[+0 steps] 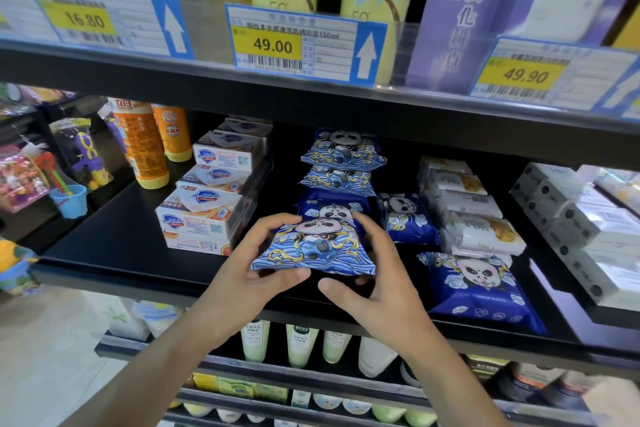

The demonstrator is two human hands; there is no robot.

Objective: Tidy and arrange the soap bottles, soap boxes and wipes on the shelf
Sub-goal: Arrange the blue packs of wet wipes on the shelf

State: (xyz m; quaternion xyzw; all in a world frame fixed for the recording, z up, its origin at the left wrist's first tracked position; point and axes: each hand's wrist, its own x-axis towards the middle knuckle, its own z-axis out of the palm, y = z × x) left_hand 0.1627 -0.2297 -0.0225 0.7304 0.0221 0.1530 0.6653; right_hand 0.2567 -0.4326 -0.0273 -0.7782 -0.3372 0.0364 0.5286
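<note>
Left hand (242, 263) and right hand (377, 274) pinch the front wipes pack (313, 248) from both sides at the shelf (114, 253) lip, likely squaring it with the panda packs (343, 149) behind; soap boxes (207, 208) sit left of it.

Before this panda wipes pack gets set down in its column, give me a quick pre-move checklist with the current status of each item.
1. Both hands on the held wipes pack: ok, left hand and right hand grip its two ends.
2. Pack lined up with the wipes column behind: ok.
3. Shelf surface under the pack free: cannot tell, hidden.
4. Soap boxes clear of the left hand: ok.
5. Front-right wipes pack straight: not ok, skewed.
</note>
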